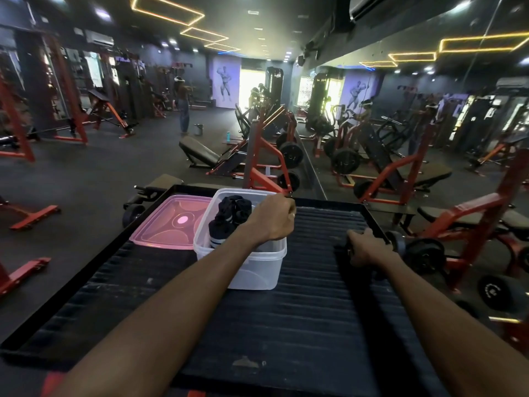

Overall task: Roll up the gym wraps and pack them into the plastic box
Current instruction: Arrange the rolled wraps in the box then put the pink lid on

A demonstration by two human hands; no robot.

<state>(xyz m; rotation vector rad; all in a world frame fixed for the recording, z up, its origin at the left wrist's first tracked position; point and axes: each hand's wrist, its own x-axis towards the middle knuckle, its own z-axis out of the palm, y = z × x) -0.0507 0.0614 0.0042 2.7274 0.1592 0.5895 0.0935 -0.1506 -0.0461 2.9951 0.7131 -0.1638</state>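
- Now your left hand, grip curled and seemingly empty, hovers over the plastic box of rolled wraps, frame centre.
- Your right hand grips a dark wrap on the desk, right of centre.

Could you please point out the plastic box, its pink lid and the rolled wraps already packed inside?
plastic box [257, 270]: head view, on its bare front wall.
pink lid [171, 224]: head view, on its centre panel, left of the box.
rolled wraps [229, 216]: head view, on the dark rolls inside the box.

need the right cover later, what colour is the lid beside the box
Translucent pink lid, seen in the head view, lying left of the plastic box.
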